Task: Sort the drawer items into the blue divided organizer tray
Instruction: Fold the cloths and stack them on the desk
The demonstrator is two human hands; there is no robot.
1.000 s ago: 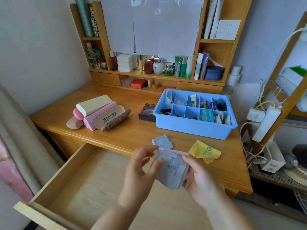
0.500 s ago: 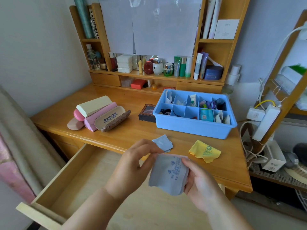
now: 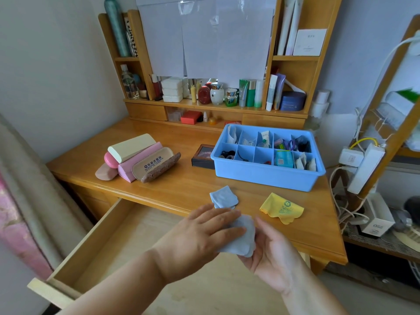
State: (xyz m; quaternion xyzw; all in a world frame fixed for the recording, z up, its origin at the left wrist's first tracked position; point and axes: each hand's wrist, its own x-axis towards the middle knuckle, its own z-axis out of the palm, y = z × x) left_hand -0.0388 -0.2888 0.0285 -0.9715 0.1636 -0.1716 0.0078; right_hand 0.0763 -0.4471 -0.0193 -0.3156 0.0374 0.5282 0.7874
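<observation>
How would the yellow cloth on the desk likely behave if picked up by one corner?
The yellow cloth lies thin and rumpled with wavy edges, so it would probably drape limply rather than hold shape. It looks very light for its spread. Pushed across the desk, it would likely bunch up.

Glossy varnished wood desk (image 3: 186, 185); smooth blue plastic organizer tray (image 3: 261, 176); soft matt grey cloth (image 3: 244, 239); yellow printed cloth (image 3: 281, 208).
</observation>
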